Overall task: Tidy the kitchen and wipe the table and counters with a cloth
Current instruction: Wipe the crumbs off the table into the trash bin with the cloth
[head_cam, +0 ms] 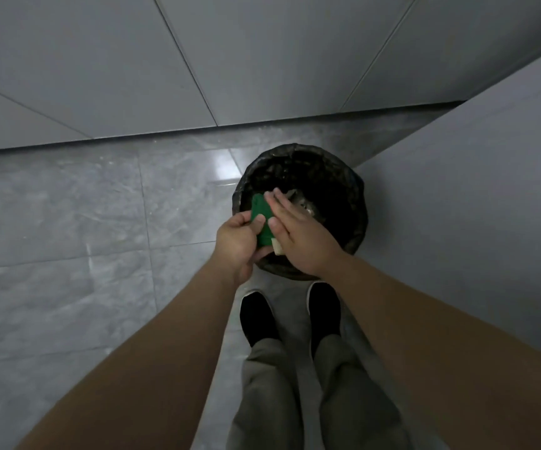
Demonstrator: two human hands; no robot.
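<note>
The grey tiled floor (pixel 67 222) fills most of the view, shut in by pale wall panels (pixel 132 60) ahead and to the right; no table shows from here. A round bin (pixel 358 203) with a black liner stands in the corner where those panels meet, probably put there to be out of the walkway. The person stands with both shoes (pixel 257 316) just short of its near rim, so the arms reach out right over its mouth. The left grip (pixel 235 241) is closed on the green cloth (pixel 260 216), thumb on top and fingers curled beneath, and holds it above the near left part of the opening. The right grip (pixel 298 235) is open, with its fingers straight and laid flat against the cloth's right edge. That looks like brushing or knocking dirt off the cloth, and holding it above the bin means whatever falls lands inside, not on the floor. A small pale strip (pixel 277 246) shows at the cloth's lower end between the two grips; it may be a backing layer or a scrap, I cannot tell which. As for what the bin holds, it looks mostly empty: the liner is dark and crumpled, and only a small patch of greyish scraps (pixel 301 203) shows low inside, partly hidden by the right fingers. I judge this a cleaning-off step between wipes.
</note>
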